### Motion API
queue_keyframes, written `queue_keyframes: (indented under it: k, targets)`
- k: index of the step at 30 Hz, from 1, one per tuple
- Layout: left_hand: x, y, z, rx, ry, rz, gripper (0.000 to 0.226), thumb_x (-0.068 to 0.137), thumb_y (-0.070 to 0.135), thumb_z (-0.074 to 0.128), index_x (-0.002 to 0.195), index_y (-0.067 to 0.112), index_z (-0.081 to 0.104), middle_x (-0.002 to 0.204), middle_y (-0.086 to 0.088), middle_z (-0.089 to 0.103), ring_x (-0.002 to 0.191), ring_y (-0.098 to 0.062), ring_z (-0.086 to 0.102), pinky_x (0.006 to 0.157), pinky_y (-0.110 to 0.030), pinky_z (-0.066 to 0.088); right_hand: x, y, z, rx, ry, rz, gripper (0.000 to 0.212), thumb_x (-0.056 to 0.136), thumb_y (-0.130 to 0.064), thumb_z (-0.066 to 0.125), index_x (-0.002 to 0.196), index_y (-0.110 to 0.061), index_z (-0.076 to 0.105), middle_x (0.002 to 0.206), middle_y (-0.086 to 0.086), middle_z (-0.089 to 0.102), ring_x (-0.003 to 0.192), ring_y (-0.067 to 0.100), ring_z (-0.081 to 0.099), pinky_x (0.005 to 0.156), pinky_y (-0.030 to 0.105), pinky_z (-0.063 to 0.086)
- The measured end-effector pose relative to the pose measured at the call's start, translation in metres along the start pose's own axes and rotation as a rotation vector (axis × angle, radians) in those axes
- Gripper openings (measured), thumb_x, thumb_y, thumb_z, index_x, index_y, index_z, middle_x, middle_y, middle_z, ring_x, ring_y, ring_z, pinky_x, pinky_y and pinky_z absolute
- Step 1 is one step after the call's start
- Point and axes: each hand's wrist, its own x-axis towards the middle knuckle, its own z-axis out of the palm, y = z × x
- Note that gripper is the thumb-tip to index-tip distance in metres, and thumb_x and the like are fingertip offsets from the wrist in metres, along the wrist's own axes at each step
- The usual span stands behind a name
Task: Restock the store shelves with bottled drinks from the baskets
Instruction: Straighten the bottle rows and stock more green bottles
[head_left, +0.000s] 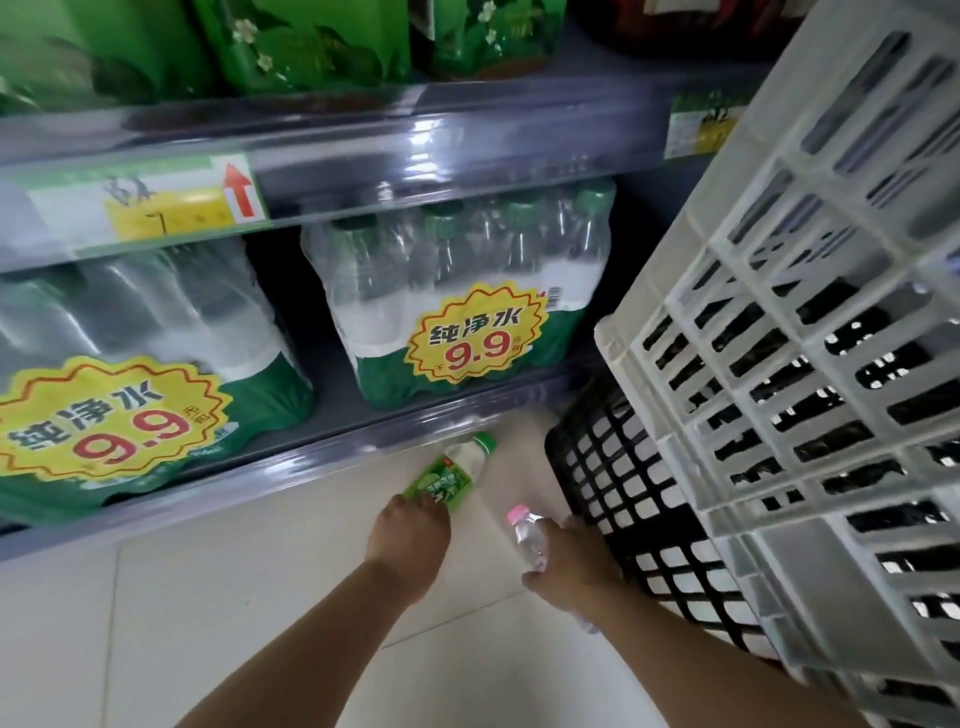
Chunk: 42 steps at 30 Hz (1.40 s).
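The left hand (410, 525) grips a green bottle (460, 470) by its base, the right hand (569, 564) clasps a pink-capped bottle (527, 535); held one-handed, either could slip onto the floor (249, 597).

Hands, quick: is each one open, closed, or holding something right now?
Left hand: grips the green-capped bottle.
Right hand: grips the pink-capped bottle.

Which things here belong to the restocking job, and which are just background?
Job: green-capped bottle in left hand; pink-capped bottle in right hand; black basket; white crate; lower shelf.
Background: shrink-wrapped water packs; price tag; green packs above.
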Motion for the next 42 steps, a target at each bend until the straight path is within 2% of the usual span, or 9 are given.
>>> queue_keyframes:
  k: [4,8,10,15,20,25,32,34,42]
  targets:
    - [-0.005,-0.008,0.003,-0.036,0.102,-0.023,0.042,0.091,0.015,0.05,0.134,0.01,0.047,0.125,-0.01,0.052,0.111,-0.026,0.049,0.091,-0.036,0.039,0.0,0.0,0.006,-0.045,0.026,-0.029,0.077,0.079,-0.048,0.067,0.143,-0.026,0.031,0.137,0.005,0.041,0.127,0.025,0.04,0.099,0.036,0.041]
    - [0.003,-0.01,0.018,-0.399,0.033,-0.191,0.078,0.092,0.032,0.056,0.151,0.02,0.007,0.149,-0.009,0.024,0.13,-0.028,0.037,0.099,-0.042,0.043,0.0,0.001,0.016,-0.097,0.029,-0.02,0.09,0.077,-0.042,0.074,0.146,-0.024,0.019,0.142,0.004,0.034,0.13,0.025,0.037,0.1,0.039,0.043]
    - [0.004,-0.009,0.022,-0.522,-0.051,-0.2,0.084,0.091,0.032,0.059,0.152,0.027,0.0,0.145,-0.008,0.031,0.123,-0.028,0.047,0.094,-0.041,0.048,0.002,0.003,0.022,-0.128,0.073,-0.025,0.087,0.079,-0.035,0.074,0.146,-0.021,0.02,0.14,0.004,0.038,0.128,0.024,0.04,0.097,0.036,0.046]
    - [0.002,-0.009,0.027,-0.406,-0.115,-0.249,0.102,0.075,0.023,0.075,0.149,0.025,0.004,0.129,-0.008,0.042,0.113,-0.026,0.053,0.087,-0.037,0.048,0.009,0.011,0.021,-0.111,0.132,-0.026,0.061,0.08,-0.035,0.072,0.13,-0.016,0.043,0.127,0.003,0.052,0.119,0.021,0.05,0.094,0.03,0.047]
    - [-0.01,0.001,0.051,-0.622,-0.394,-0.314,0.092,0.06,0.039,0.085,0.135,0.013,0.038,0.128,-0.008,0.038,0.122,-0.028,0.044,0.098,-0.038,0.047,0.007,0.014,0.027,-0.005,-0.051,0.057,0.086,0.072,-0.036,0.08,0.139,-0.017,0.029,0.129,0.005,0.052,0.12,0.024,0.053,0.096,0.035,0.049]
    - [-0.017,0.01,0.059,-0.828,-0.338,-0.355,0.07,0.065,0.042,0.08,0.121,0.016,0.049,0.118,-0.001,0.058,0.109,-0.02,0.058,0.081,-0.027,0.048,0.011,0.02,0.01,0.381,-0.22,0.083,0.056,0.073,-0.017,0.079,0.119,-0.018,0.048,0.101,-0.004,0.059,0.098,0.015,0.06,0.083,0.029,0.053]
    - [-0.042,-0.011,0.0,-1.457,-0.294,-0.424,0.064,0.063,0.021,0.086,0.113,0.011,0.047,0.104,-0.004,0.061,0.093,-0.019,0.061,0.065,-0.027,0.052,-0.017,-0.015,-0.054,0.902,-0.38,-0.016,0.057,0.074,-0.001,0.077,0.122,-0.015,0.051,0.112,0.007,0.067,0.101,0.022,0.065,0.084,0.037,0.055]
    - [-0.064,-0.023,-0.03,-1.598,-0.272,-0.439,0.064,0.063,0.019,0.086,0.113,0.014,0.045,0.104,-0.006,0.062,0.094,-0.023,0.063,0.07,-0.034,0.055,-0.039,-0.03,-0.078,1.009,-0.409,-0.032,0.055,0.076,0.004,0.073,0.123,-0.013,0.051,0.113,0.011,0.067,0.1,0.023,0.066,0.077,0.033,0.054]
    - [-0.175,-0.075,-0.13,-1.893,-0.178,-0.365,0.101,0.043,0.031,0.097,0.125,0.005,0.045,0.112,-0.013,0.068,0.1,-0.03,0.068,0.085,-0.05,0.056,-0.156,-0.092,-0.174,1.141,-0.521,-0.082,0.045,0.078,0.01,0.064,0.117,-0.012,0.058,0.1,0.012,0.072,0.096,0.029,0.066,0.087,0.04,0.052]
